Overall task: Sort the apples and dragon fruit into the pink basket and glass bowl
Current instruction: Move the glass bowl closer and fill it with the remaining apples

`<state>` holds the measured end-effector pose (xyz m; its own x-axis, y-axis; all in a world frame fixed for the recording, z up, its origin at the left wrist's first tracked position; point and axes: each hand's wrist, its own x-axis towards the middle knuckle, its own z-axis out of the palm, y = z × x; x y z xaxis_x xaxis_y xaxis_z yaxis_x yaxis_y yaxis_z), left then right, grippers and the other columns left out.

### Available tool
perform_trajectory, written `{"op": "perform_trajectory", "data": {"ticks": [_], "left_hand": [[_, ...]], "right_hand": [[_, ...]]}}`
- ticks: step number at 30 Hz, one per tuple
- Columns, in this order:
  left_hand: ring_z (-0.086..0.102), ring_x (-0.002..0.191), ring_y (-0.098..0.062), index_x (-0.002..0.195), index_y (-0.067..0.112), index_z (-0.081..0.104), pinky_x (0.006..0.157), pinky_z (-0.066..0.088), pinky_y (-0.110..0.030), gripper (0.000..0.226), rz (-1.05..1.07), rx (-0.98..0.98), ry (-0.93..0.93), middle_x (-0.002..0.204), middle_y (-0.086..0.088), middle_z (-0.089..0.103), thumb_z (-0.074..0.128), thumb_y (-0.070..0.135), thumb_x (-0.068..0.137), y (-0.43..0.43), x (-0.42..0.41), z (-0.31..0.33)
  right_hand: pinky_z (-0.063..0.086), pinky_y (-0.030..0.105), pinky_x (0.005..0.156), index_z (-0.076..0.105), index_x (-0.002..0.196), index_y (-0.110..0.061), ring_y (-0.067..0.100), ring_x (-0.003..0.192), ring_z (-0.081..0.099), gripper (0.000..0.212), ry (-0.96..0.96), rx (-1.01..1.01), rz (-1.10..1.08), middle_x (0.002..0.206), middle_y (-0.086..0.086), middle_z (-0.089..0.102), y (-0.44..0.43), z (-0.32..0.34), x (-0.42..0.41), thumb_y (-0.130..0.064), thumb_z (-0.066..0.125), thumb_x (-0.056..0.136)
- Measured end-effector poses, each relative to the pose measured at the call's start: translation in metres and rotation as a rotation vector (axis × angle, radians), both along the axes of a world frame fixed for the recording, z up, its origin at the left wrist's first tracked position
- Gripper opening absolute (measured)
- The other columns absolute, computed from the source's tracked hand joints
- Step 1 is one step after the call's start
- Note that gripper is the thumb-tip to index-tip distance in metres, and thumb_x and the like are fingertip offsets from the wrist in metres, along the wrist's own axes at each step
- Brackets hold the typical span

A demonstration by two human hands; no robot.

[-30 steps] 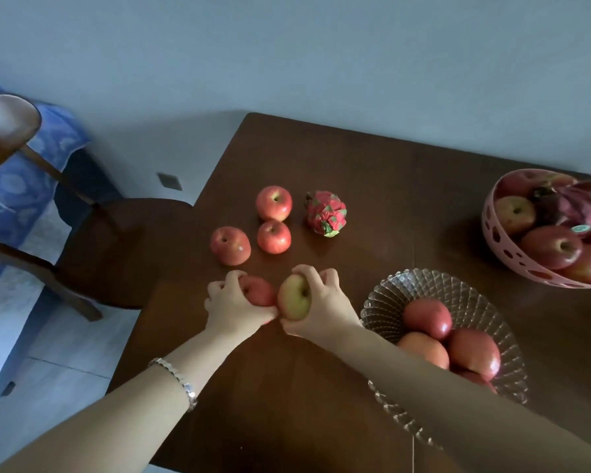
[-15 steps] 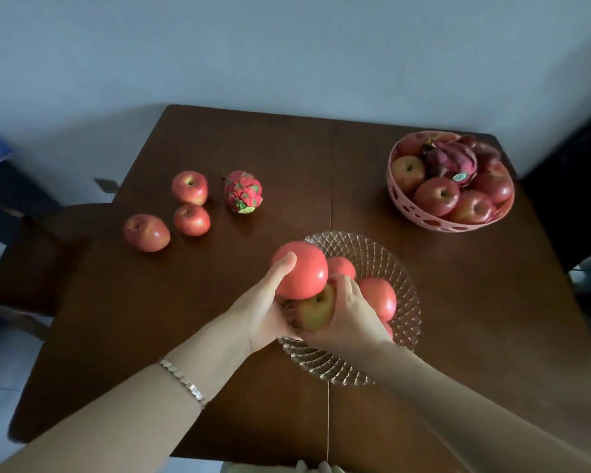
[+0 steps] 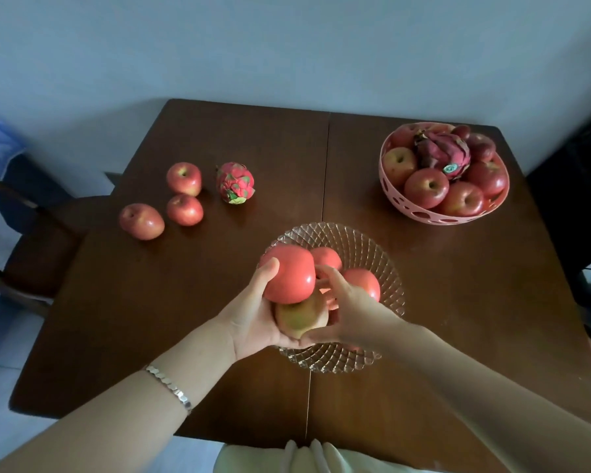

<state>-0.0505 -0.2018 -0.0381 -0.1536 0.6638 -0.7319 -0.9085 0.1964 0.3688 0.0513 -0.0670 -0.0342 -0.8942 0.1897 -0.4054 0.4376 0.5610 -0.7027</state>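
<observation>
My left grip curls round 1 red apple; my right grip curls round 1 greenish apple touching beneath it, over the bowl. 2 bowl apples lie just beyond. 3 loose apples and 1 dragon fruit sit on the tabletop well left; 1 basket far right.

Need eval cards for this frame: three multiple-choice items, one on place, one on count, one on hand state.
1. Where is the loose pink-and-green dragon fruit? A. dark wooden table, right of the farthest loose red apple; B. chair; C. floor.
2. How many loose red apples lie on the table? A. two; B. three; C. five.
3. The left hand: A. lies flat; B. hangs empty; C. grips a large red apple over the clear cut-glass bowl.
Key: 1A, it sits beside that apple; 2B, three lie left of it; 3C, thumb curls over the apple.
</observation>
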Motion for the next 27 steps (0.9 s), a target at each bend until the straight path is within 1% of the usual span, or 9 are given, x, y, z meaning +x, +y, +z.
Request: {"op": "perform_trajectory", "data": {"ticks": [3, 5, 8, 10, 13, 17, 20, 23, 27], "left_hand": [[0.050, 0.115, -0.041, 0.134, 0.021, 0.038, 0.079, 0.045, -0.060, 0.086, 0.084, -0.068, 0.046, 0.135, -0.015, 0.045, 0.071, 0.054, 0.061, -0.003, -0.002, -0.005], [0.049, 0.116, -0.041, 0.130, 0.026, 0.039, 0.077, 0.047, -0.059, 0.079, 0.113, -0.084, 0.103, 0.137, -0.013, 0.042, 0.067, 0.046, 0.059, -0.004, -0.005, -0.008], [0.047, 0.118, -0.040, 0.125, 0.031, 0.041, 0.077, 0.049, -0.058, 0.071, 0.102, -0.082, 0.168, 0.138, -0.011, 0.040, 0.066, 0.046, 0.060, -0.004, -0.010, -0.009], [0.047, 0.119, -0.040, 0.126, 0.031, 0.040, 0.077, 0.049, -0.057, 0.072, 0.087, -0.077, 0.180, 0.139, -0.011, 0.039, 0.066, 0.046, 0.060, -0.003, -0.013, -0.008], [0.045, 0.121, -0.042, 0.131, 0.029, 0.037, 0.077, 0.049, -0.058, 0.082, 0.103, -0.080, 0.143, 0.139, -0.012, 0.039, 0.070, 0.045, 0.057, -0.001, -0.014, -0.009], [0.044, 0.122, -0.043, 0.133, 0.026, 0.035, 0.078, 0.048, -0.060, 0.093, 0.111, -0.090, 0.119, 0.140, -0.014, 0.038, 0.079, 0.049, 0.054, -0.001, -0.009, -0.011], [0.044, 0.121, -0.043, 0.134, 0.026, 0.035, 0.079, 0.048, -0.061, 0.100, 0.111, -0.096, 0.111, 0.140, -0.015, 0.038, 0.078, 0.050, 0.047, -0.002, -0.009, -0.011], [0.045, 0.120, -0.043, 0.135, 0.026, 0.034, 0.076, 0.049, -0.059, 0.098, 0.093, -0.111, 0.133, 0.139, -0.014, 0.038, 0.076, 0.050, 0.050, 0.000, -0.012, -0.009], [0.047, 0.117, -0.043, 0.137, 0.026, 0.032, 0.077, 0.049, -0.060, 0.104, 0.110, -0.102, 0.116, 0.138, -0.014, 0.040, 0.076, 0.052, 0.047, 0.003, -0.012, -0.008]], "right_hand": [[0.041, 0.034, 0.103, 0.037, 0.136, -0.027, 0.016, 0.122, 0.046, 0.072, 0.047, 0.120, -0.171, 0.136, -0.001, 0.045, 0.031, -0.015, 0.000, -0.041, 0.073, 0.075], [0.039, 0.036, 0.103, 0.041, 0.133, -0.030, 0.022, 0.128, 0.037, 0.064, -0.032, 0.209, -0.262, 0.138, 0.001, 0.037, 0.050, -0.029, 0.000, -0.038, 0.070, 0.077], [0.044, 0.042, 0.100, 0.043, 0.127, -0.037, 0.027, 0.127, 0.034, 0.060, -0.225, 0.244, -0.198, 0.134, 0.003, 0.029, 0.062, -0.049, -0.003, -0.041, 0.069, 0.073], [0.047, 0.042, 0.096, 0.045, 0.123, -0.037, 0.026, 0.122, 0.037, 0.060, -0.254, 0.256, -0.175, 0.126, 0.004, 0.030, 0.064, -0.055, -0.006, -0.045, 0.072, 0.070], [0.048, 0.038, 0.089, 0.043, 0.126, -0.031, 0.023, 0.117, 0.044, 0.067, -0.218, 0.351, -0.150, 0.125, 0.002, 0.039, 0.073, -0.055, -0.006, -0.050, 0.073, 0.069], [0.043, 0.036, 0.084, 0.044, 0.122, -0.025, 0.021, 0.119, 0.041, 0.048, -0.125, 0.460, -0.181, 0.120, 0.002, 0.055, 0.082, -0.057, -0.001, -0.050, 0.058, 0.083], [0.044, 0.037, 0.089, 0.048, 0.126, -0.027, 0.020, 0.124, 0.038, 0.039, -0.069, 0.500, -0.162, 0.129, 0.000, 0.050, 0.081, -0.061, -0.002, -0.045, 0.049, 0.091], [0.044, 0.041, 0.096, 0.043, 0.134, -0.026, 0.021, 0.128, 0.035, 0.046, -0.053, 0.501, -0.098, 0.137, 0.000, 0.040, 0.079, -0.066, -0.001, -0.042, 0.048, 0.092], [0.037, 0.036, 0.105, 0.034, 0.141, -0.026, 0.021, 0.130, 0.034, 0.061, -0.117, 0.468, 0.055, 0.140, 0.000, 0.036, 0.089, -0.063, -0.002, -0.043, 0.056, 0.087]]}}
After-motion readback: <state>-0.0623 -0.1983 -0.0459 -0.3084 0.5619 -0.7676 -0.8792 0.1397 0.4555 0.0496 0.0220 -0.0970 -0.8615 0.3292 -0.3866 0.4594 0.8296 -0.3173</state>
